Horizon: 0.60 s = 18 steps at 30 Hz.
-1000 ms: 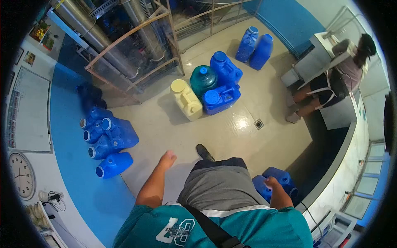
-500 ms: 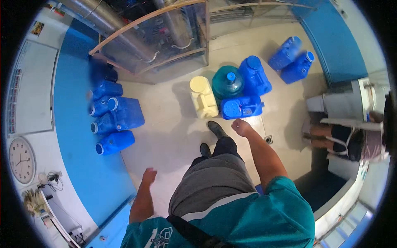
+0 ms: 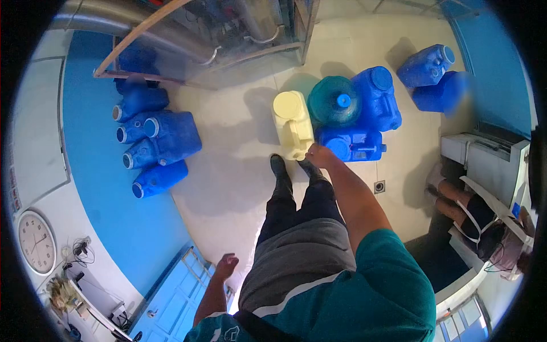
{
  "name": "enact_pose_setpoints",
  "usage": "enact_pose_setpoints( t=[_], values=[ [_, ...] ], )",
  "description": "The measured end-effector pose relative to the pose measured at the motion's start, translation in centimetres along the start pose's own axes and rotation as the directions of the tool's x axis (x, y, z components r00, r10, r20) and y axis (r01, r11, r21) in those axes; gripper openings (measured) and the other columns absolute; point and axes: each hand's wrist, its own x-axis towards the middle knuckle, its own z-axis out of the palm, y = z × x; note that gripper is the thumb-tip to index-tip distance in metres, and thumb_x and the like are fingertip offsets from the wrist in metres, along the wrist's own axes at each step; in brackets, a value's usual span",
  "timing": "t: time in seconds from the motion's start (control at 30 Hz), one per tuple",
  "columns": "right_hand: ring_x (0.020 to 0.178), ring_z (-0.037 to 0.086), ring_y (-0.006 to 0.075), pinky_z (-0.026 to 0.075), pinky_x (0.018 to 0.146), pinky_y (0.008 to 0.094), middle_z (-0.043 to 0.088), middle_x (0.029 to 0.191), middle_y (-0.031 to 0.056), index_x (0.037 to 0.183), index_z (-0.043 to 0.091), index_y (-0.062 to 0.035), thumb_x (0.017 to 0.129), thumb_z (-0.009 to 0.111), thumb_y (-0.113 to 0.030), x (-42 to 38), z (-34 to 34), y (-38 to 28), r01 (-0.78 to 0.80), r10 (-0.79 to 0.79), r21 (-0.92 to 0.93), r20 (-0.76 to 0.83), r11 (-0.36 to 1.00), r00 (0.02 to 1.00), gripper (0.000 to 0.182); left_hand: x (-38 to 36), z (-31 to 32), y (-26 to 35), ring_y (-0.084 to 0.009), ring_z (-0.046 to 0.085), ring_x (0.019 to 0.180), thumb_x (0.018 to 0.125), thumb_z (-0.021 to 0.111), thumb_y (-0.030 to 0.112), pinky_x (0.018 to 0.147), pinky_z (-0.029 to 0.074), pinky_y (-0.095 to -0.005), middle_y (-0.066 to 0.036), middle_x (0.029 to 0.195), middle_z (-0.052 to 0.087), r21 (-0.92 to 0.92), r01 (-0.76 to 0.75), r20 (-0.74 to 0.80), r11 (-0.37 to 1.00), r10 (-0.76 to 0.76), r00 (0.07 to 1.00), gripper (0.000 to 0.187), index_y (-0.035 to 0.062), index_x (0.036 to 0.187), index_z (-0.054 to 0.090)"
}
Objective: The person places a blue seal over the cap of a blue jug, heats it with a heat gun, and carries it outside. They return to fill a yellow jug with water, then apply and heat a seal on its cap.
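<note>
My right hand [image 3: 320, 155] is in front of me, its fingers closed, near the lower end of the yellow jug [image 3: 293, 125] and left of a blue jug lying close by [image 3: 352, 145]. Whether it touches either jug is hard to tell. Lower left, my left hand [image 3: 227, 264] hangs away from any object, its fingers partly curled. Behind the jugs stand a round teal bottle [image 3: 334, 101] with a blue cap and a tall blue container [image 3: 378, 98].
Several blue containers [image 3: 174, 135] line the left blue wall. Two more [image 3: 426, 65] stand at the upper right. A person [image 3: 476, 214] sits at the right. A metal-framed clear enclosure [image 3: 250, 56] is ahead, and a floor drain [image 3: 379, 186] lies to the right.
The view has shifted, and both my feet now stand side by side nearer the yellow jug. My right hand has moved left toward that jug. My left hand has swung lower.
</note>
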Motion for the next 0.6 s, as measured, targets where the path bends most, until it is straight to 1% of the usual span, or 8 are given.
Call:
enact_pose_setpoints(
  t=[0.03,0.1,0.3,0.37,0.43,0.5,0.57,0.6],
  values=[
    [0.109,0.063,0.0414,0.05,0.096,0.0495,0.065,0.115,0.0249,0.11,0.065,-0.0007,0.092,0.059,-0.037,-0.5,-0.9,-1.3,-0.055,0.054,0.027,0.03,0.998,0.998,0.041,1.7,-0.3,0.3,-0.0204,0.068,0.099,0.098,0.066,0.025,0.089,0.053,-0.0367,-0.013,0.107,0.072,0.076,-0.121,0.008,0.99,0.121,0.993,0.045,0.0012,0.133,0.05],
    [0.111,0.062,0.0424,0.049,0.097,0.0511,0.064,0.118,0.0264,0.11,0.064,0.0008,0.092,0.058,-0.033,-0.5,-1.6,-2.9,-0.115,0.112,0.054,0.051,0.992,0.992,0.039,3.8,-1.9,3.4,-0.0212,0.067,0.102,0.099,0.065,0.03,0.089,0.053,-0.0374,-0.013,0.114,0.069,0.011,-0.114,-0.033,0.993,0.114,0.993,0.046,0.0047,0.134,0.049],
    [0.125,0.055,0.0406,0.047,0.1,0.0553,0.053,0.139,0.0193,0.119,0.063,-0.009,0.093,0.06,-0.028,4.1,-2.1,-6.7,-0.105,0.157,-0.384,0.108,0.917,0.982,0.032,4.8,-4.9,12.0,-0.0194,0.064,0.105,0.101,0.061,0.032,0.089,0.052,-0.0364,-0.011,0.123,0.065,-0.255,-0.135,-0.164,0.957,0.095,0.982,0.045,0.0073,0.136,0.048],
    [0.137,0.043,0.0386,0.039,0.109,0.0546,0.043,0.15,0.0177,0.125,0.063,-0.0127,0.095,0.056,-0.026,6.6,-0.9,-5.9,0.061,-0.099,-0.608,-0.029,0.792,0.995,0.034,4.4,-4.8,10.6,-0.0204,0.064,0.103,0.1,0.058,0.014,0.096,0.051,-0.0325,-0.014,0.12,0.066,-0.268,-0.131,-0.185,0.954,0.083,0.979,0.035,0.0015,0.131,0.05],
    [0.143,0.034,0.0378,0.029,0.117,0.0546,0.036,0.157,0.0151,0.13,0.064,-0.0129,0.096,0.052,-0.025,9.1,1.5,-3.9,0.117,-0.239,-0.702,-0.077,0.702,0.968,0.038,3.0,-4.2,9.4,-0.0213,0.064,0.106,0.1,0.057,0.015,0.098,0.05,-0.0333,-0.014,0.119,0.066,-0.203,-0.091,-0.171,0.975,0.056,0.984,0.035,0.0012,0.131,0.049],
    [0.146,0.029,0.0364,0.025,0.119,0.0541,0.03,0.162,0.0097,0.128,0.067,-0.0114,0.096,0.051,-0.026,11.2,1.8,-3.7,0.244,-0.359,-0.94,0.148,0.239,0.922,0.039,2.6,-3.4,2.6,-0.0216,0.063,0.111,0.099,0.059,0.013,0.099,0.049,-0.0342,-0.015,0.121,0.066,0.031,-0.106,-0.147,0.994,0.109,0.983,0.036,0.0014,0.132,0.049],
    [0.147,0.027,0.0339,0.021,0.121,0.0541,0.032,0.16,0.0075,0.125,0.07,-0.011,0.095,0.052,-0.026,12.6,2.6,-3.6,0.255,-0.394,-0.949,0.167,0.184,0.904,0.038,1.4,-2.4,1.5,-0.0214,0.062,0.114,0.098,0.062,0.012,0.099,0.049,-0.0354,-0.015,0.124,0.065,-0.273,0.023,-0.134,0.962,-0.062,0.989,0.037,0.002,0.131,0.05],
    [0.149,0.023,0.0323,0.019,0.122,0.0549,0.034,0.159,0.0072,0.122,0.07,-0.0117,0.094,0.053,-0.027,13.3,2.7,-4.0,0.304,-0.397,-0.941,0.224,0.15,0.89,0.037,0.6,-2.7,3.8,-0.0214,0.063,0.113,0.096,0.065,0.01,0.096,0.051,-0.0347,-0.016,0.125,0.065,-0.265,0.052,-0.143,0.963,-0.092,0.985,0.038,0.0017,0.13,0.051]
  ],
)
